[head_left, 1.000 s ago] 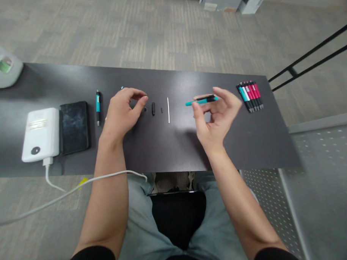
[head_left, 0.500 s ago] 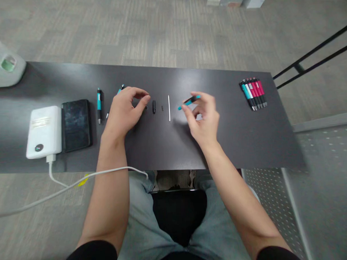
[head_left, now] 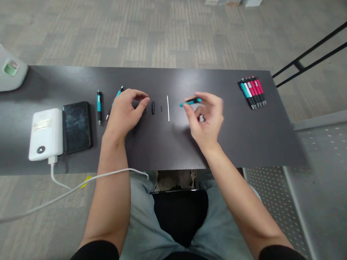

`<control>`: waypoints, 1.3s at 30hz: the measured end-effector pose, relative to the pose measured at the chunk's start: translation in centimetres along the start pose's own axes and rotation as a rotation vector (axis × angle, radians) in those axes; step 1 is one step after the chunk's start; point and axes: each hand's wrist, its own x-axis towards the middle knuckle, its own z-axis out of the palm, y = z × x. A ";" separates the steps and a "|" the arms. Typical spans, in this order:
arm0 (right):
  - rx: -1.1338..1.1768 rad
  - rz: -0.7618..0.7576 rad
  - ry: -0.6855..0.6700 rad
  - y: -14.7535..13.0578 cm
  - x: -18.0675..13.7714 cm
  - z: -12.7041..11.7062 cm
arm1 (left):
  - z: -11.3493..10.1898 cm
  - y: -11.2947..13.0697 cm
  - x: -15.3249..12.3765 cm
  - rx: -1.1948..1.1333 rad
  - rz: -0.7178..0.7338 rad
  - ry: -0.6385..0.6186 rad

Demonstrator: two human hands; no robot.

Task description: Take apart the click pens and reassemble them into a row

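- Above the dark table (head_left: 248, 142), in the head view, the right hand (head_left: 206, 119) pinches a turquoise-and-black pen barrel (head_left: 191, 102).
- Left of it, a white refill (head_left: 168, 109), a tiny dark piece (head_left: 161, 108) and a black tube (head_left: 153, 108) lie apart on the table.
- Beside the black tube, the left hand (head_left: 126, 112) curls; whether it grips anything, I cannot tell.

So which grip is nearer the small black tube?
Left: the left grip is just left of the black tube; the right grip is to its right, beyond the white rod.
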 end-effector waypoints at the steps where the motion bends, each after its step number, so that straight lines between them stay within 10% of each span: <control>1: -0.006 0.008 0.011 -0.3 0.0 -0.1 | 0.0 -0.1 0.0 -0.001 0.002 0.004; 17: 0.619 0.408 0.011 -3.5 1.4 0.1 | 1.0 0.6 -0.1 -0.233 0.147 0.051; 23: 0.913 0.791 -0.049 -6.3 2.0 -0.2 | 2.5 5.7 -0.7 -0.450 0.385 0.016; 30: 1.061 0.763 -0.130 -11.7 2.3 -3.4 | 1.7 13.0 -2.6 -0.655 0.572 0.238; 39: 1.107 0.883 -0.128 -15.0 3.6 -6.5 | -0.4 16.4 -4.1 -0.029 0.337 -0.022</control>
